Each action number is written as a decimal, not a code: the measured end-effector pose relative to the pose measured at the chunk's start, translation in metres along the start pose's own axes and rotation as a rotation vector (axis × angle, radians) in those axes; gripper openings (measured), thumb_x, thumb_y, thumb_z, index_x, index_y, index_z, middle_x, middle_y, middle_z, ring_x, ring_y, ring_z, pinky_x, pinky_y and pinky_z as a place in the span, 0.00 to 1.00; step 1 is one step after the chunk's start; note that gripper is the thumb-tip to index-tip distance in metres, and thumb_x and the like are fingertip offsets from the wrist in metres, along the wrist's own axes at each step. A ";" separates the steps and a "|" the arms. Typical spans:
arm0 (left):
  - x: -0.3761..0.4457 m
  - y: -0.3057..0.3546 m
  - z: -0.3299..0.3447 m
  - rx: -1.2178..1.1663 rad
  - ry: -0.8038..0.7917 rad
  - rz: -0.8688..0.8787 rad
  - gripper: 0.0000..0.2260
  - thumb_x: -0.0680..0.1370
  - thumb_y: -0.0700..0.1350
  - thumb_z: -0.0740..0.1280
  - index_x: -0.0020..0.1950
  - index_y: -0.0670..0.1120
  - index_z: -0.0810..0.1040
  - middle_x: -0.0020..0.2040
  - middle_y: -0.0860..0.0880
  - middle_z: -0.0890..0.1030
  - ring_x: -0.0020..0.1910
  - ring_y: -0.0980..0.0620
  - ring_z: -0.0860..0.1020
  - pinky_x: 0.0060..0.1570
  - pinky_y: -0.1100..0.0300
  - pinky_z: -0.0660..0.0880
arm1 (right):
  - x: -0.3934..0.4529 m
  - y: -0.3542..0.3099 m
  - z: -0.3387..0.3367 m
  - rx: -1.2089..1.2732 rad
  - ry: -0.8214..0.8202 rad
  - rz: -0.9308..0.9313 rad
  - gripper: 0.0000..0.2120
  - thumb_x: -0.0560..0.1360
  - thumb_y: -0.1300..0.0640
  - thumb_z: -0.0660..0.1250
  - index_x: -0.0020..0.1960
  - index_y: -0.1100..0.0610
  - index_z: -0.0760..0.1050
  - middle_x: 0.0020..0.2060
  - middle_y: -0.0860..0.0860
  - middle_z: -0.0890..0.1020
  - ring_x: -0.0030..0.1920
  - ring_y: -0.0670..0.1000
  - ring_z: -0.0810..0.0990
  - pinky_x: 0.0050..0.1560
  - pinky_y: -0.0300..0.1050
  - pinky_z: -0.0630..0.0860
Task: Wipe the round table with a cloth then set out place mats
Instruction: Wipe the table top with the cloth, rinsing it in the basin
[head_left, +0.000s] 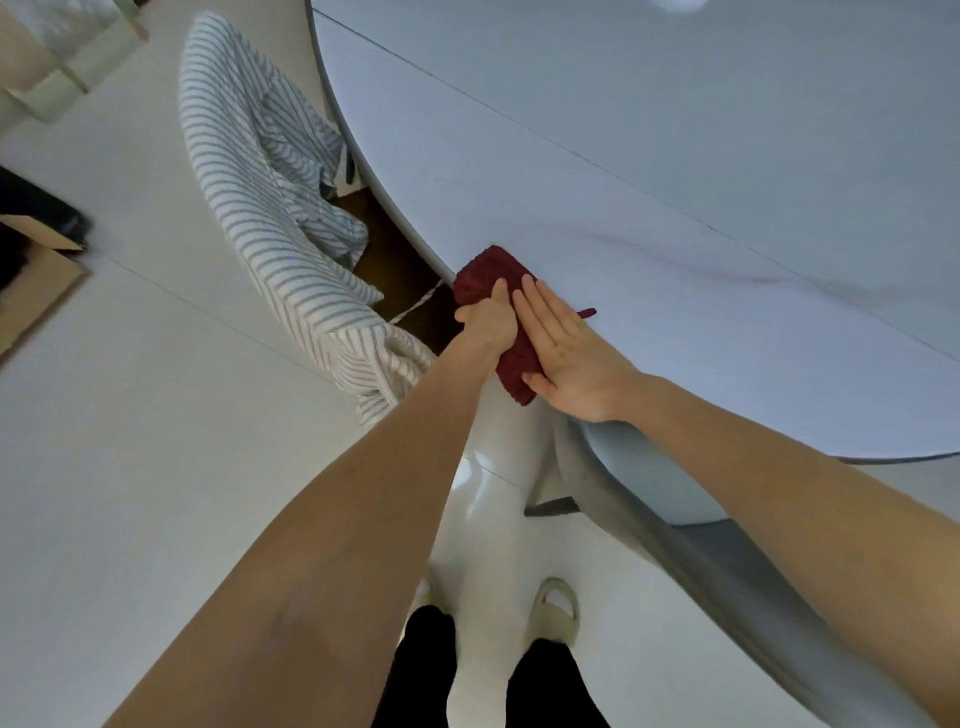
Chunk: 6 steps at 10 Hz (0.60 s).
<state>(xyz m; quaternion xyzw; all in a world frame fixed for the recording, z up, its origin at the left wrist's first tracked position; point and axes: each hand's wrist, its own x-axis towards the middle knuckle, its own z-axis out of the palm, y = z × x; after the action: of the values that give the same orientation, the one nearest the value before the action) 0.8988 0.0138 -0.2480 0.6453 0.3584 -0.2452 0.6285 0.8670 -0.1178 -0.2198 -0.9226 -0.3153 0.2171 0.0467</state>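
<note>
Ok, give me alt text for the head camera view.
Both hands hold a dark red cloth at the round table's near edge: the left hand grips it, the right hand presses flat. A striped garment hangs beside the table.

Both bare forearms reach forward from the near edge and meet ahead. The left hand (485, 322) shows its back, thumb out to the left, fingers curled. Just to its right, the right hand (563, 348) lies flat, fingers straight and together.
</note>
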 end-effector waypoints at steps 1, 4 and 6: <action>-0.020 -0.019 0.027 -0.073 -0.059 -0.037 0.26 0.82 0.59 0.55 0.73 0.42 0.66 0.69 0.43 0.72 0.65 0.44 0.74 0.43 0.59 0.72 | -0.033 0.019 0.004 0.024 -0.057 -0.022 0.39 0.81 0.51 0.57 0.76 0.58 0.31 0.76 0.54 0.33 0.76 0.49 0.31 0.74 0.41 0.32; -0.104 -0.069 0.163 -0.142 -0.200 -0.060 0.24 0.83 0.57 0.49 0.74 0.48 0.66 0.71 0.46 0.71 0.69 0.44 0.71 0.66 0.47 0.70 | -0.163 0.117 0.016 -0.002 -0.196 -0.093 0.36 0.82 0.53 0.56 0.77 0.57 0.33 0.76 0.51 0.33 0.76 0.47 0.33 0.76 0.42 0.36; -0.098 -0.102 0.312 -0.246 -0.091 -0.144 0.29 0.79 0.62 0.47 0.75 0.49 0.64 0.68 0.44 0.74 0.61 0.42 0.77 0.60 0.45 0.75 | -0.254 0.220 0.018 -0.012 -0.207 -0.096 0.38 0.80 0.59 0.59 0.78 0.54 0.35 0.77 0.49 0.36 0.77 0.47 0.38 0.77 0.47 0.46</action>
<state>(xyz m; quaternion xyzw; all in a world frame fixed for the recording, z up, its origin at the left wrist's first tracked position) 0.8014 -0.3144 -0.2657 0.5241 0.4025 -0.2727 0.6992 0.8030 -0.4468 -0.1906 -0.8793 -0.3636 0.3068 0.0189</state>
